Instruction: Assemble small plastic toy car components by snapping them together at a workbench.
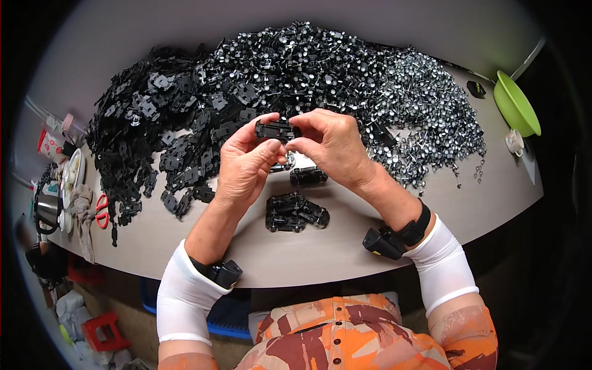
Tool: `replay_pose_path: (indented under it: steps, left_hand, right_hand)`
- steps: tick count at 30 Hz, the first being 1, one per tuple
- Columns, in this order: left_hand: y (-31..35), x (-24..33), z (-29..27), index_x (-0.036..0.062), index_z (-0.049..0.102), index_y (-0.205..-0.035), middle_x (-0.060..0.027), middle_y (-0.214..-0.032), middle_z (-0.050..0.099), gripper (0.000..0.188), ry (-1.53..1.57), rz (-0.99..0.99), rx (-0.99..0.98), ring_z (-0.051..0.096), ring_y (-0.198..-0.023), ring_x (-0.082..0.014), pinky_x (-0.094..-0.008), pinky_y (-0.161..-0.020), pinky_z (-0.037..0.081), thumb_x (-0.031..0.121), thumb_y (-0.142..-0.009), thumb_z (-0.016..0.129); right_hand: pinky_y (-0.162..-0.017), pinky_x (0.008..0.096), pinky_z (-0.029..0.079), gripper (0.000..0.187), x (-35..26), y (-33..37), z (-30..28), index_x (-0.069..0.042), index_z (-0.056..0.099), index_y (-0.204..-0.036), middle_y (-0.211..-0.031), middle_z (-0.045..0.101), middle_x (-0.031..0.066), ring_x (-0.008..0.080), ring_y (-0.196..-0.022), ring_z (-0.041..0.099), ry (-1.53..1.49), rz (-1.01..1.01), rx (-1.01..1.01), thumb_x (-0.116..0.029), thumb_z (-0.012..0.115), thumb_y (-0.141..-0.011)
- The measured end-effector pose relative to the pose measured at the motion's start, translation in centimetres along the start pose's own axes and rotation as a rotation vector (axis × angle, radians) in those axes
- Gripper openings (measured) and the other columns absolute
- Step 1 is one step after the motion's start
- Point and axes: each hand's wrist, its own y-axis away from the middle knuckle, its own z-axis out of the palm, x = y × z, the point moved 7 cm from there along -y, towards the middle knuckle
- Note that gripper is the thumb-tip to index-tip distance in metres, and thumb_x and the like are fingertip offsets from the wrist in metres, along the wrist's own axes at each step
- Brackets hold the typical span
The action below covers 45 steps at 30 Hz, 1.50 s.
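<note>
My left hand pinches the left end of a black toy car chassis between thumb and fingers, raised over the table in front of the piles. My right hand is closed at the chassis's right end, thumb and index finger against it; any small part between those fingers is hidden. Just below my hands lies another black chassis with wheels. Nearer to me, several wheeled chassis sit in a close group. Behind my left hand spreads a heap of flat black chassis parts.
A tall heap of wheels on axles covers the back middle and right. At the right edge stand a green basin and a white cup. Red-handled scissors, a rag and a metal pot lie at left.
</note>
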Motion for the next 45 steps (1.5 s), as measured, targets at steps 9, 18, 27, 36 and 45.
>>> replay_pose_path:
  steps: [9, 18, 27, 36, 45]
  left_hand:
    - [-0.5, 0.3, -1.9, -0.0025, 0.055, -0.113, -0.0157, -0.108, 0.064, 0.026, 0.003, 0.033, 0.056, 0.066, -0.073, -0.0175, -0.0242, -0.059, 0.055, 0.016, -0.094, 0.057]
    - [-0.4, -0.8, -2.1, -0.0040, 0.052, -0.120, -0.0166, -0.107, 0.063, 0.033, -0.052, -0.056, 0.097, 0.065, -0.071, -0.0161, -0.0235, -0.059, 0.056, 0.001, -0.089, 0.060]
    - [0.3, -0.4, 0.6, 0.0012, 0.065, -0.107, -0.0054, -0.106, 0.064, 0.029, -0.304, -0.002, -0.142, 0.061, -0.085, -0.0103, -0.0233, -0.069, 0.053, 0.000, -0.079, 0.070]
    - [0.1, -3.0, -1.9, -0.0022, 0.062, -0.103, -0.0086, -0.098, 0.065, 0.019, 0.106, -0.285, 0.017, 0.065, -0.085, -0.0139, -0.0266, -0.072, 0.058, 0.009, -0.088, 0.065]
    - [0.1, -2.6, -0.8, 0.0013, 0.059, -0.113, -0.0083, -0.107, 0.063, 0.027, 0.143, -0.239, -0.073, 0.063, -0.096, -0.0173, -0.0299, -0.081, 0.057, 0.005, -0.086, 0.065]
  right_hand:
    - [-0.069, 0.0378, 0.054, 0.015, 4.4, -0.1, -1.2, -0.001, 0.069, -0.079, -0.077, 0.067, 0.0153, 0.0288, -0.074, 0.067, 0.514, 0.181, -0.322, -0.013, 0.074, -0.073]
    - [-0.069, 0.0393, 0.052, 0.018, 4.0, 0.8, 0.4, -0.003, 0.069, -0.081, -0.078, 0.067, 0.0138, 0.0296, -0.076, 0.066, 0.600, 0.064, -0.383, -0.019, 0.073, -0.074]
    - [-0.044, 0.0189, 0.040, 0.024, 4.5, 2.0, 1.1, -0.003, 0.061, -0.088, -0.067, 0.055, -0.0006, 0.0050, -0.058, 0.051, -0.524, 0.729, -0.543, -0.026, 0.057, -0.094]
    - [-0.055, 0.0209, 0.055, 0.014, 4.0, 1.9, 2.4, 0.003, 0.061, -0.094, -0.076, 0.060, 0.0047, 0.0094, -0.064, 0.062, -0.609, 0.540, -0.144, -0.011, 0.059, -0.092]
    - [-0.061, 0.0313, 0.053, 0.019, -1.4, 1.1, -0.8, -0.002, 0.066, -0.095, -0.084, 0.060, 0.0092, 0.0248, -0.070, 0.063, 0.189, -0.401, -0.035, 0.002, 0.067, -0.076]
